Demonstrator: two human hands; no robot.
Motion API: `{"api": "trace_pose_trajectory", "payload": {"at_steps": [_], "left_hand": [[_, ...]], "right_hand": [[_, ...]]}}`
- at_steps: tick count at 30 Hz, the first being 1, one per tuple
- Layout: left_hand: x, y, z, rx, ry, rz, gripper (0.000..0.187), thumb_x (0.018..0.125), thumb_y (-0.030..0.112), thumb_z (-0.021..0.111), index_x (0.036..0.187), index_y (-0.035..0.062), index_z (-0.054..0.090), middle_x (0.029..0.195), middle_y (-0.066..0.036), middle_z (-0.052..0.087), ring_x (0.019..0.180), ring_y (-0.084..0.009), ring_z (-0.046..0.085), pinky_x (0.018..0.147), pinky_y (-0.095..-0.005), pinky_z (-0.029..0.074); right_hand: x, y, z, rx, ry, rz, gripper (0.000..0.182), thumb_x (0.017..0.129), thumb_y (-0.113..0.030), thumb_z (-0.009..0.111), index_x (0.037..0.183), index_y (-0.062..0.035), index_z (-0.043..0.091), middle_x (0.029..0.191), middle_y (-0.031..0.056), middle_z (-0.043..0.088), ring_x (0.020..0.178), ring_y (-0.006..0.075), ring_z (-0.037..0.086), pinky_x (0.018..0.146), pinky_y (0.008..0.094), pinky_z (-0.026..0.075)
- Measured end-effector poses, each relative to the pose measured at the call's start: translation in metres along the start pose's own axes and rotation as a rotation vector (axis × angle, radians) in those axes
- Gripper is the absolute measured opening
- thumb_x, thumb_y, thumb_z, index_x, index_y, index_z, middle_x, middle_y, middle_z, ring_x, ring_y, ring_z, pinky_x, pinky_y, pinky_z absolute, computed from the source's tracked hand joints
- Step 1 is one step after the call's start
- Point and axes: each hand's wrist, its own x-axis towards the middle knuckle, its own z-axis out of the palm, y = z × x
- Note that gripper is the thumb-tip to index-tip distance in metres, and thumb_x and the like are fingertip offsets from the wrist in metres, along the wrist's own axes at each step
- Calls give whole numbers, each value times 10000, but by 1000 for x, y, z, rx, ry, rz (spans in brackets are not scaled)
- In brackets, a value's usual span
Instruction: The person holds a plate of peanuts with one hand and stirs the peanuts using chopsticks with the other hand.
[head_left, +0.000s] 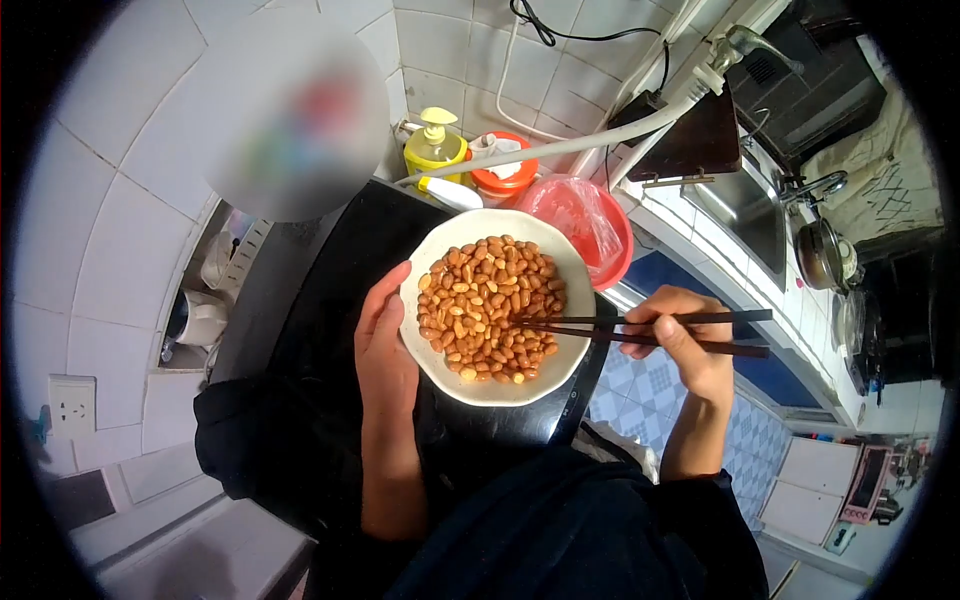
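Note:
A white bowl (565, 380) with a wavy rim is full of reddish-brown peanuts (480, 310), a few of them pale where the skin is off. My left hand (385, 335) grips the bowl's left side, its thumb on the rim and fingers against the outside. In my right hand (685, 335) is a pair of dark chopsticks (600, 328), held from the right of the bowl. Their tips are in among the peanuts near the middle. Under the bowl lies a glossy black surface (335, 260).
Behind the bowl stand a yellow pump bottle (436, 150), an orange-red container (505, 170) and a red basin (615, 230) lined with clear plastic. A grey hose (640, 125) crosses above. At right are a sink (745, 215) and tiled counter (700, 235). A white tiled wall (120, 230) bounds the left.

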Motion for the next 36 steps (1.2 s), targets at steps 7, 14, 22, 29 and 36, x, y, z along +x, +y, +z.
{"api": "trace_pose_trajectory", "payload": {"at_steps": [7,14,22,29,36], "left_hand": [[1,-1,0,21,25,8,302,876,44,325,1109,-34,500,1118,-147,507,1029,-173,492,902,-283,377],[1,-2,1,-9,24,13,304,877,52,325,1113,-39,493,1131,-155,496,1039,-186,491,906,-290,377],[1,-3,-1,71,-25,29,342,892,98,304,1183,-40,416,1180,-171,459,1086,-216,471,924,-325,379],[0,-2,1,6,6,21,306,879,52,319,1119,-32,487,1132,-150,495,1047,-176,488,905,-286,381],[0,-1,-1,-16,1,16,301,879,59,327,1114,-32,492,1125,-146,498,1035,-174,491,902,-282,381]], "right_hand": [[-5,21,-31,213,267,-161,324,871,-234,469,913,82,524,734,182,593,572,240,615,477,273,506],[16,88,-52,263,778,-300,332,883,-281,469,958,35,533,786,121,597,626,202,599,573,286,500],[32,121,-57,147,769,-197,305,887,-247,466,985,31,544,800,141,586,634,190,592,559,269,487],[-14,16,-23,95,221,-92,231,857,-160,507,865,61,574,694,128,589,546,191,599,466,251,489],[-10,3,6,-88,180,88,207,842,-122,512,837,73,582,662,139,586,522,189,600,447,248,490]]}}
